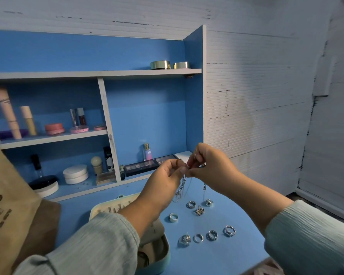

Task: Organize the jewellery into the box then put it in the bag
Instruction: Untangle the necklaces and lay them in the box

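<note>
My left hand (167, 175) and my right hand (207, 165) are raised above the blue desk, fingertips together, both pinching a silver chain necklace (182, 185) that dangles between them. Under my left forearm an open jewellery box (107, 207) with a pale lid and teal rim sits on the desk, partly hidden. Several silver rings (199, 210) lie loose on the desk to the right of the box. A brown paper bag (6, 195) with printed lettering stands at the left edge.
The blue desk (226, 259) ends at the lower right. Behind it, blue shelves (54, 135) hold cosmetics: tubes, compacts, jars, a perfume bottle (147, 151) and eyeshadow palettes (141, 165). A white slatted wall rises on the right.
</note>
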